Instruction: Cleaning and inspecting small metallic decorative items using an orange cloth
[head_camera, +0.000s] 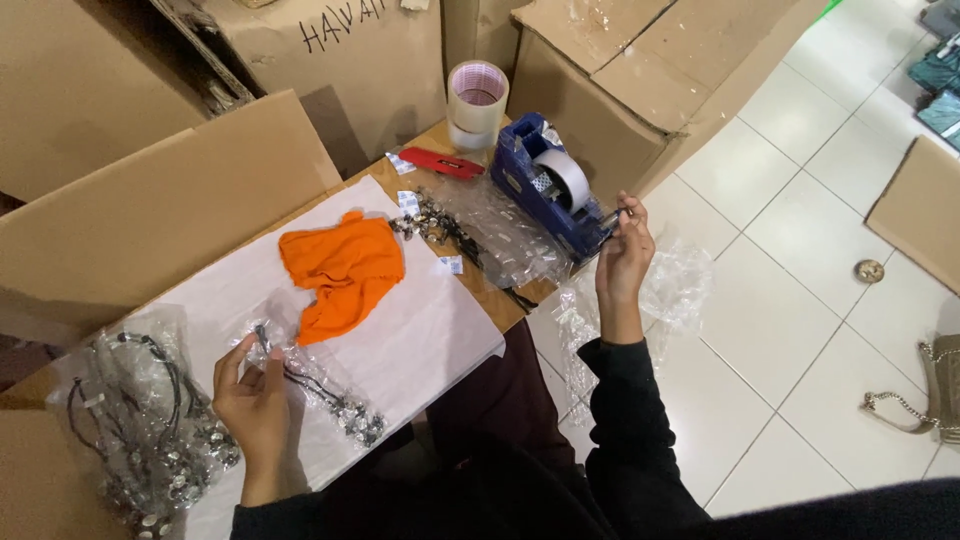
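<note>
Looking down from above, we see our left hand (255, 400) at the lower left of the frame, fingers curled around the end of a clear packet of dark beaded jewellery (320, 385) that lies on a white sheet (420, 330) spread over the bench (490, 285). Our right hand (622, 255) is up at centre right, thumb and fingertips pinched together at the front end of the blue tape dispenser (550, 195); the strip of tape itself is too thin for us to make out. The dispenser sits at the bench's right edge with its grey roll on top.

In the middle of the white sheet lies a crumpled orange cloth (345, 270), just above the packet. At the far lower left a heap of bagged necklaces (140, 420) rests beside our left wrist. Between the cloth and the dispenser we see more loose clear bags with jewellery (470, 235). Behind them lie a red utility knife (442, 163) and, upright near the top centre, a roll of clear tape (477, 100). Cardboard boxes (330, 70) fill the upper left and top. On the white tiled floor (800, 300) to the right we see crumpled plastic wrap (680, 285) under our right forearm and a chain-strapped bag (935, 395) at the right edge
</note>
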